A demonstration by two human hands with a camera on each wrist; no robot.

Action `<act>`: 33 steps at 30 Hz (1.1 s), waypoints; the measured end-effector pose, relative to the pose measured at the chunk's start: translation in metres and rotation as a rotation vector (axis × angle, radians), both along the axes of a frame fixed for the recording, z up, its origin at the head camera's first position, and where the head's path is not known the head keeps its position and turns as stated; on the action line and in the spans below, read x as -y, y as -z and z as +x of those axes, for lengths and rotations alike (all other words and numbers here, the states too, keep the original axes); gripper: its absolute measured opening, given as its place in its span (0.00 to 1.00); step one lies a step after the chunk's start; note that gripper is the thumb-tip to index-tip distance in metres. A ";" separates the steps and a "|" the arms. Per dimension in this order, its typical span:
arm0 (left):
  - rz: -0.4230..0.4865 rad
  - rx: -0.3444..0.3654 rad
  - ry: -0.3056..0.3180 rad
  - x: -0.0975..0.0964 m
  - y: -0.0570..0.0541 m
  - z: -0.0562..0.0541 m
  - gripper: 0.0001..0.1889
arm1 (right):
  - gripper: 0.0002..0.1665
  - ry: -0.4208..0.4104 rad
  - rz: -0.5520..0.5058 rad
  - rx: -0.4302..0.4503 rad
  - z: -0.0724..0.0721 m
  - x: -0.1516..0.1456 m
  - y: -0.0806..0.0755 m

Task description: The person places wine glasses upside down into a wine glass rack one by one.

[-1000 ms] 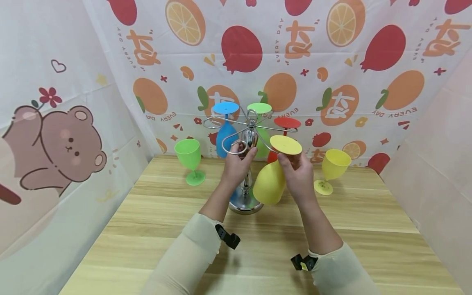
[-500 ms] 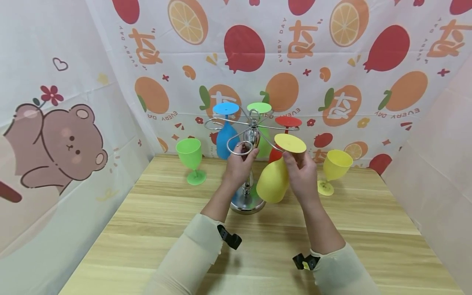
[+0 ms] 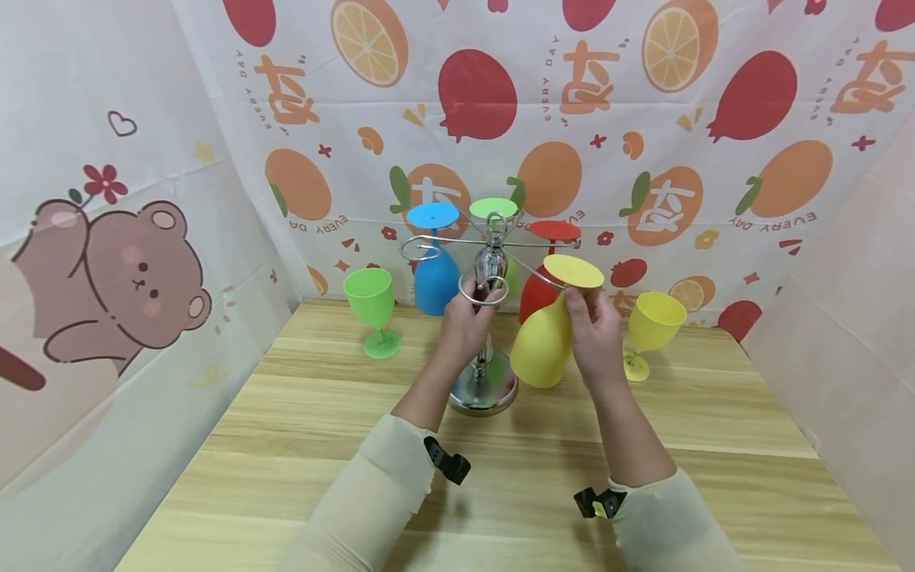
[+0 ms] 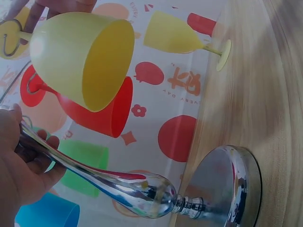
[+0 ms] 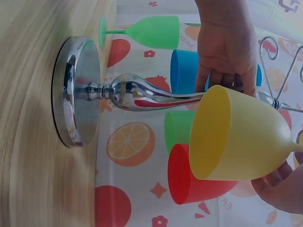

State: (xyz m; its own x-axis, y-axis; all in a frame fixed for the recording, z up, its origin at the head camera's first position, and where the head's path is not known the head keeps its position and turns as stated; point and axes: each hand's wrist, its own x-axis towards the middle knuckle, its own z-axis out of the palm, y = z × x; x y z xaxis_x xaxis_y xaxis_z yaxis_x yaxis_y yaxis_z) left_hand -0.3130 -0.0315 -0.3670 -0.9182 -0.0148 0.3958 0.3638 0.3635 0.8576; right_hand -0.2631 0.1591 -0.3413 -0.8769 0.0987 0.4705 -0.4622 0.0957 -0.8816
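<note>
Facing a printed cloth (image 3: 532,159) beyond both hands; below them, a wooden table (image 3: 300,445). Grasping the rack (image 3: 482,393) by its upper pole with the curled fingers of the left hand (image 3: 465,322). Pinching the yellow glass (image 3: 541,349), upside down and tilted, just under its foot with the right hand (image 3: 596,330). Beyond the hands, hung foot-up: a blue glass (image 3: 434,284), a green glass (image 3: 495,208), a red glass (image 3: 539,295). Upright left of the left hand: a second green glass (image 3: 370,298); right of the right hand: a second yellow glass (image 3: 654,318).
</note>
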 end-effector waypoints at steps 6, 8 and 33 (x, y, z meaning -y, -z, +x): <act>-0.006 0.047 -0.001 -0.001 -0.001 0.002 0.17 | 0.29 0.008 0.018 0.028 -0.004 -0.004 0.000; -0.015 0.056 -0.011 -0.001 0.000 0.003 0.17 | 0.29 0.011 0.019 0.031 -0.007 -0.006 0.000; -0.024 0.028 0.009 -0.001 0.002 0.000 0.17 | 0.33 -0.016 0.078 0.087 -0.038 -0.021 -0.007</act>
